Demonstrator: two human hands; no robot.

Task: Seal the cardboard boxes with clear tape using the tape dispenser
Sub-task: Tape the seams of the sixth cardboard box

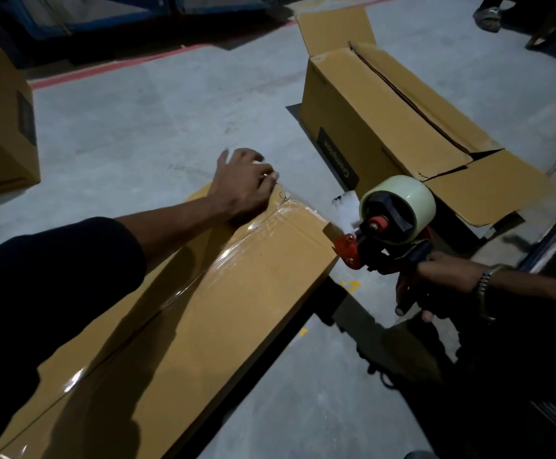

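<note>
A long cardboard box (223, 313) lies in front of me with clear tape (237, 246) running along its top seam to the far end. My left hand (247, 183) presses down on the far end of the box, fingers bent over its edge. My right hand (435, 286) grips the handle of the red and black tape dispenser (389, 233), which carries a roll of clear tape (409, 200). The dispenser is just off the box's far right corner, with a short piece of tape trailing from it.
A second cardboard box (386, 107) with open end flaps lies on the grey floor at the right. A third box (1, 127) stands at the left edge. Another person's foot (487, 16) shows at the top right. Dark equipment fills the lower right.
</note>
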